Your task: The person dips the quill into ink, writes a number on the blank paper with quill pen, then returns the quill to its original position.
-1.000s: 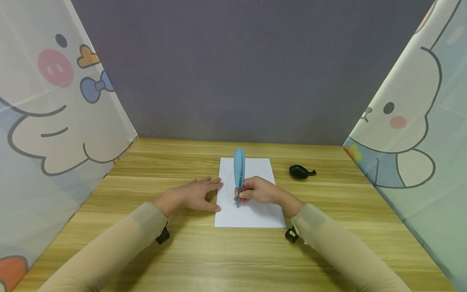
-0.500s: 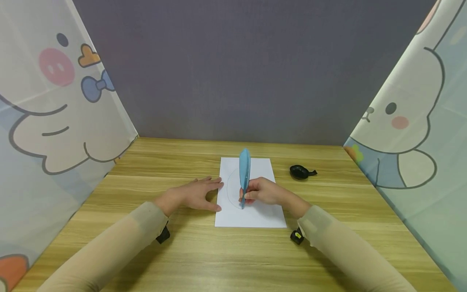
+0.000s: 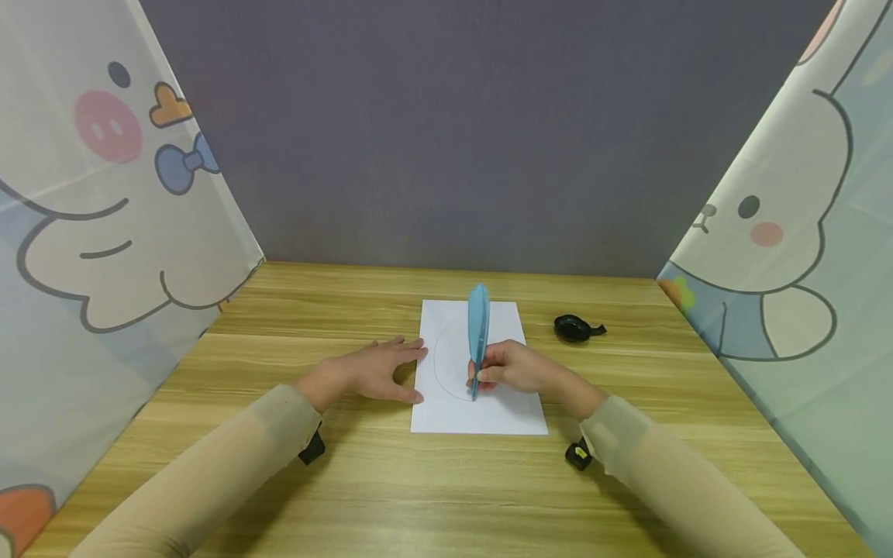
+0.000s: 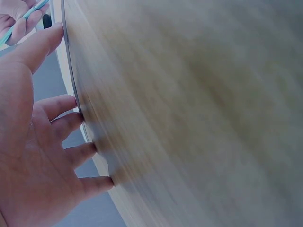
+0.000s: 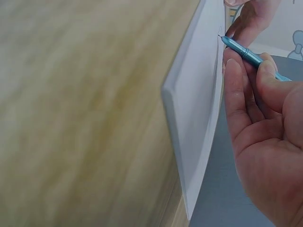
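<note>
A sheet of white paper [image 3: 446, 418] lies on the wooden table, carrying a thin curved line [image 3: 436, 364], like the left half of an oval. My right hand [image 3: 515, 367] pinches a light-blue feather pen [image 3: 478, 322] low on its shaft, feather upward. The pen tip is at the lower end of the line. In the right wrist view the pen's metallic blue barrel [image 5: 251, 56] sits between thumb and fingers, tip against the paper. My left hand [image 3: 380, 373] rests with spread fingers at the paper's left edge; its fingertips [image 4: 102, 183] touch down in the left wrist view.
A black rounded object with a short tail [image 3: 572, 328] lies right of the paper. A grey panel [image 3: 446, 139] stands behind the table [image 3: 349, 496], and cartoon-printed cloths [image 3: 774, 232] flank it. A small black wrist device [image 3: 578, 454] shows below the right sleeve.
My right hand has moved the feather pen rightward and slightly nearer me, and the curved line has grown along the bottom. The left hand has stayed in place.
</note>
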Motion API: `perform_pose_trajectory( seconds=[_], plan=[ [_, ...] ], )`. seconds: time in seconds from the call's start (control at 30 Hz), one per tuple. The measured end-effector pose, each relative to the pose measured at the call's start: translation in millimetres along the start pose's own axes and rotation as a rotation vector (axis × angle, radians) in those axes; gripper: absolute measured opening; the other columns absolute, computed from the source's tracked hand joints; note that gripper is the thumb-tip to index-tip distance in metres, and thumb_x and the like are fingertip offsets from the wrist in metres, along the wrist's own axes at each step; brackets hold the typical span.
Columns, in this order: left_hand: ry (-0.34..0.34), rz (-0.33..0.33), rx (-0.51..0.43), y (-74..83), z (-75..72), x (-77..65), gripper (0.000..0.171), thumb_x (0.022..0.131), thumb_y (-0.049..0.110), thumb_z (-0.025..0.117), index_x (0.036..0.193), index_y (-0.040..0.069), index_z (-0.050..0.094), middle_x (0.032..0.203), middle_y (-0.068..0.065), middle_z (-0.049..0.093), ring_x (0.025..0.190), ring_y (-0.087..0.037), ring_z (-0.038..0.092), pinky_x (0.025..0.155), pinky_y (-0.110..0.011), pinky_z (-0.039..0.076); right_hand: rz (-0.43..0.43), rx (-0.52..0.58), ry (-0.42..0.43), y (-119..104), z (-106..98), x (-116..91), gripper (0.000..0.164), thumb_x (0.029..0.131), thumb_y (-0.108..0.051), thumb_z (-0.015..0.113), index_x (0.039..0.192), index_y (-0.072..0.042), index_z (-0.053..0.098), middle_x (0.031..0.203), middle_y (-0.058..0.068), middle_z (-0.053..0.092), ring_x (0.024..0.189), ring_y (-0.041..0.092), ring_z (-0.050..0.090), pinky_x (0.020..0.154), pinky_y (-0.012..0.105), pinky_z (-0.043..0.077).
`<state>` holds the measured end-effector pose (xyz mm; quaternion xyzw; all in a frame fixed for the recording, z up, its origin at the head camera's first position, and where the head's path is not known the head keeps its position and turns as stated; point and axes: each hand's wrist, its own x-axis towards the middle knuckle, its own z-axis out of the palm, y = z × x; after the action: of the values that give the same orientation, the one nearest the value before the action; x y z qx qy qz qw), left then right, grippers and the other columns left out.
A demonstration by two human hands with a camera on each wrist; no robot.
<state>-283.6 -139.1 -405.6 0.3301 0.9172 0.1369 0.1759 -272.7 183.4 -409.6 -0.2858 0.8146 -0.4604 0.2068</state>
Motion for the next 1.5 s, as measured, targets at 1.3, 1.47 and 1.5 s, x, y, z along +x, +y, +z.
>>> perform_pose_trajectory(
  seconds=[1.3,1.47,1.5],
  plan=[
    [0.013,0.026,0.001,1.6,0.2,-2.3,0.096,0.1,0.061,0.071,0.173,0.01,0.035,0.184,-0.009,0.024,0.17,-0.046,0.017,0.13,-0.079,0.017,0.05,-0.006,0.038,17,-26,-32,0.018,0.111,-0.002,0.059,0.12,0.007,0.073,0.115,0.021,0.08,0.102,0.02,0.078,0.089,0.032,0.066],
    [0.012,0.023,0.008,0.0,0.6,-2.5,0.097,0.1,0.063,0.071,0.173,0.011,0.034,0.184,-0.008,0.023,0.17,-0.045,0.017,0.131,-0.078,0.017,0.048,0.0,0.047,18,-29,-35,0.019,0.112,-0.003,0.058,0.12,0.007,0.071,0.116,0.021,0.08,0.103,0.02,0.078,0.09,0.033,0.066],
    [0.014,0.025,0.009,-0.3,0.6,-2.7,0.097,0.1,0.063,0.071,0.173,0.011,0.034,0.184,-0.008,0.024,0.17,-0.045,0.017,0.131,-0.079,0.017,0.049,0.0,0.05,18,-30,-36,0.019,0.112,-0.003,0.058,0.12,0.008,0.071,0.116,0.022,0.08,0.104,0.021,0.078,0.09,0.033,0.066]
  ],
)
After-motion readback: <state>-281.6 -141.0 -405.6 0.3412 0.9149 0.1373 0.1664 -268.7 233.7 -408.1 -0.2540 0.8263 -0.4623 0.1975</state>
